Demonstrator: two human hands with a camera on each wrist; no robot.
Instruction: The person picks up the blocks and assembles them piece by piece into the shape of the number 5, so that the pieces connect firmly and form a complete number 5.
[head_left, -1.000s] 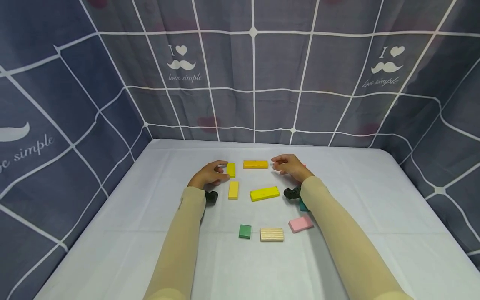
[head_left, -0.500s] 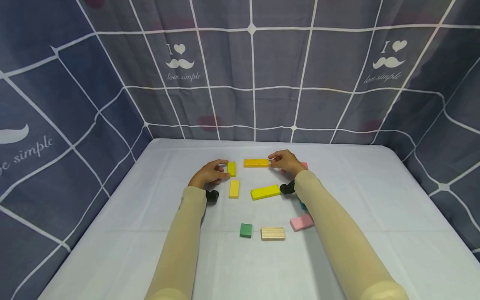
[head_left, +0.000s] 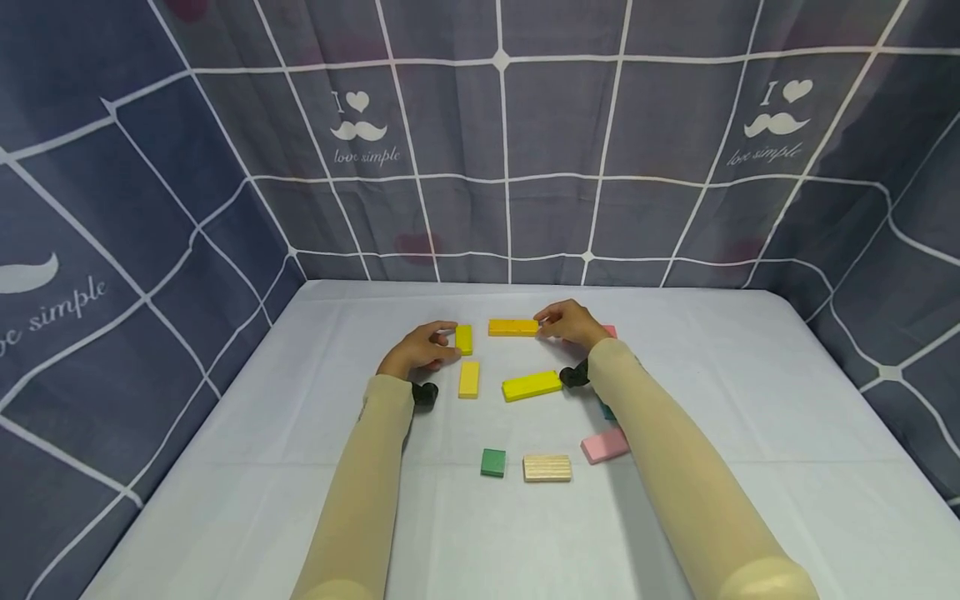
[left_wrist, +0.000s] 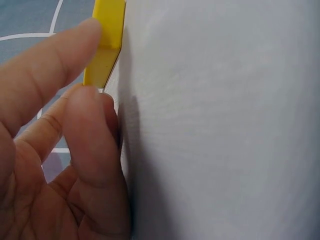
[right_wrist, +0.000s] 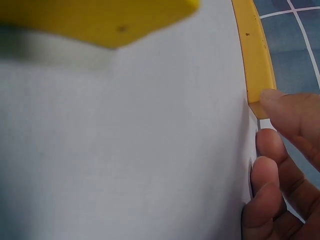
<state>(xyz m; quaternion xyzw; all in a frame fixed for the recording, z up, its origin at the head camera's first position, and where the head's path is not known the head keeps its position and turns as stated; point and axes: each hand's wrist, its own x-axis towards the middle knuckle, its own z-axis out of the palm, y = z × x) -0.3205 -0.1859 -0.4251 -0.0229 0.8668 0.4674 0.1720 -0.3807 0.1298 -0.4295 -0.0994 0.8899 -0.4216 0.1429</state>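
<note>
The right hand (head_left: pixel 572 323), fingers bent, touches the nearer end of the orange block (head_left: pixel 512 328), which stretches leftward. The left hand (head_left: pixel 422 347), thumb and forefinger spread, has the short yellow block (head_left: pixel 465 340) just rightward, lengthwise across its reach; whether either pinches, I cannot tell.

a short bright yellow block (head_left: pixel 464 340) lay flat in the upper middle of the head view, its length pointing up the frame, its left side by the left hand's (head_left: pixel 418 347) fingertips. just to its right, apart from it, lay a longer orange-yellow block (head_left: pixel 513 327), flecked with dark specks, running crosswise, its right end touched by the right hand (head_left: pixel 572 324).
</note>
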